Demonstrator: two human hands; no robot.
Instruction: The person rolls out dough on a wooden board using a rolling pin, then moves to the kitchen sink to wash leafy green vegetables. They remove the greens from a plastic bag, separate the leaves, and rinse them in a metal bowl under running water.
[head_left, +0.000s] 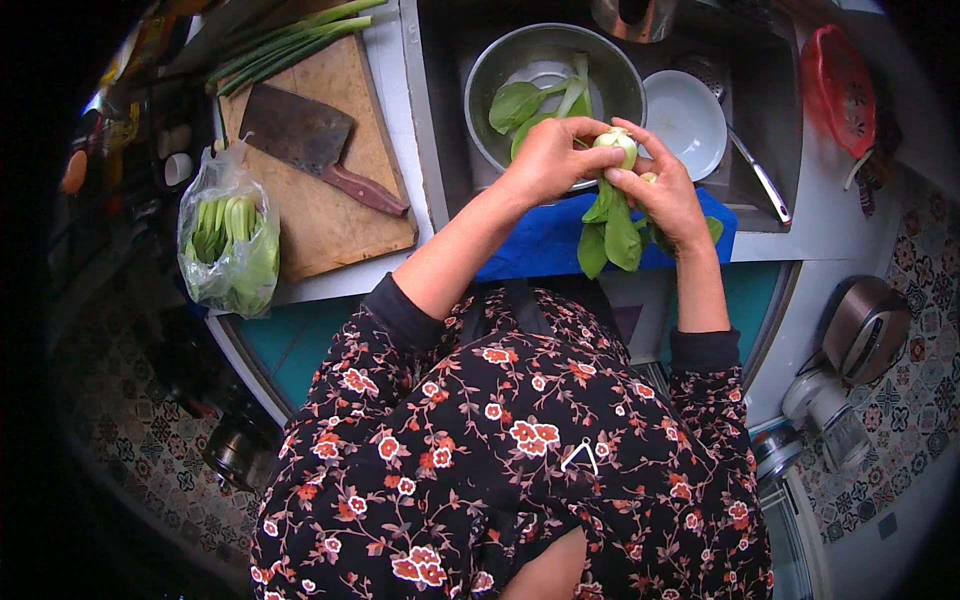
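Note:
My left hand (553, 159) and my right hand (664, 187) both grip a head of bok choy (616, 225) by its pale base, with its green leaves hanging down over a blue cloth (532, 238) at the sink's front edge. Another small pale base shows between the fingers of my right hand. Just behind my left hand, a metal basin (480, 97) stands in the sink and holds loose bok choy leaves (517, 105). A white bowl (686, 124) is beside the basin, to its right, partly behind my right hand.
On the left, a cleaver (296, 127) and green onions (300, 46) lie on a wooden cutting board (337, 240). A plastic bag of greens (232, 247) hangs or rests at the counter's edge. Right of the bowl is a long-handled metal utensil (759, 176); a red plastic basket (838, 94) stands farther right.

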